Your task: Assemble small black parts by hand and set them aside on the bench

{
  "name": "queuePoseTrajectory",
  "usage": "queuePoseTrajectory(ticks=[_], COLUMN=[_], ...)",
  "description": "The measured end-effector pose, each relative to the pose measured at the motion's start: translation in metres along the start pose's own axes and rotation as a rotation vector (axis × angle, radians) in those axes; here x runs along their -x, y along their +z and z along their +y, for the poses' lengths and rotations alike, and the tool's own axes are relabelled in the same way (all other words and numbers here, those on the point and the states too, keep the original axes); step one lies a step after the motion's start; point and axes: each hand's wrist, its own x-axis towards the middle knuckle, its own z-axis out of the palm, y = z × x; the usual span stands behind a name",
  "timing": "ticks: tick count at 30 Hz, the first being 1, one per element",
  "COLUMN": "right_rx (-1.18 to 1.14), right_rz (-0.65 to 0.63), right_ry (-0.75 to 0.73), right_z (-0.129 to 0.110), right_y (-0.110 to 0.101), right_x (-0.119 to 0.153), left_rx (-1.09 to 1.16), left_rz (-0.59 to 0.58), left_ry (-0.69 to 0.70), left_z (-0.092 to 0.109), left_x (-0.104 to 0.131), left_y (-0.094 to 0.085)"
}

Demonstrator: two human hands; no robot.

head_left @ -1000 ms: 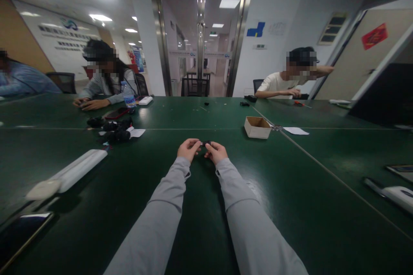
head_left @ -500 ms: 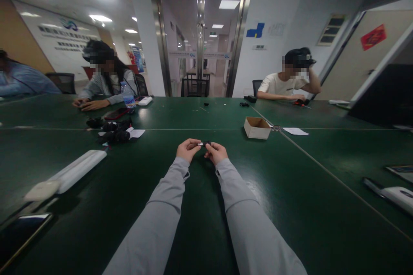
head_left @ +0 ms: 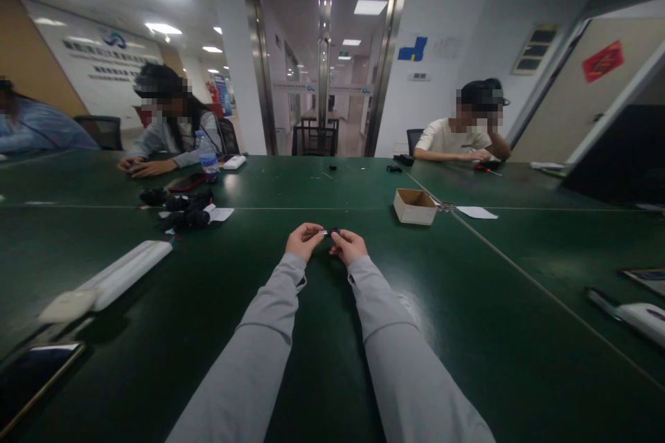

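Observation:
Between my two hands is a small black object with a shiny silver end [head_left: 329, 232], too small for me to tell its kind. My left hand [head_left: 303, 242] pinches its silver end between thumb and fingers. At the black end, the fingertips of my right hand [head_left: 350, 246] close on the same piece. Both hands are just above the green table [head_left: 332, 332], and fingers cover part of the object.
An open cardboard box [head_left: 415, 213] stands right of my hands, with white paper [head_left: 476, 212] beyond. Black gear [head_left: 190, 211] and a white power strip [head_left: 129, 273] lie left. A phone [head_left: 39, 381] is near left. Co-workers sit across the table, near a water bottle [head_left: 206, 154].
My hands keep the same hold on the small object, almost unmoved. Across the table at the right, the co-worker's raised hand and head have shifted slightly.

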Motion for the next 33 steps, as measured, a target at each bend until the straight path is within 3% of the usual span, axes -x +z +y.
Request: queuePoseTrajectory(ticks=[5,11,16,19,23,28,30,33], right_rx=[-0.032,-0.005,-0.050,-0.099,-0.242,-0.345,-0.302,-0.188], right_rz=[0.000,0.025,0.029,0.036,0.115,0.280,0.209,0.000], right_ry=[-0.012,0.026,0.049,0.098,0.222,0.365,0.393,0.402], right_z=[-0.001,-0.003,-0.008,-0.016,-0.023,-0.024,-0.026,-0.038], right_y=[0.001,0.003,0.004,0.008,0.028,0.057,0.061,0.053], right_x=[0.002,0.003,0.005,0.011,0.029,0.065,0.085,0.120], left_rx=[-0.005,0.062,-0.020,0.024,0.100,-0.030,-0.141,-0.261], left_rz=[-0.065,0.036,-0.012,-0.007,-0.039,0.060,0.101,0.059], left_ry=[-0.018,-0.215,0.010,0.042,0.007,0.159,0.139,0.122], left_z=[0.004,-0.005,-0.004,0.000,0.007,0.018,0.024,0.037], left_x=[0.000,-0.005,-0.002,0.003,0.017,0.048,0.064,0.088], left_y=[-0.003,0.000,-0.002,0.002,0.017,0.024,0.016,-0.009])
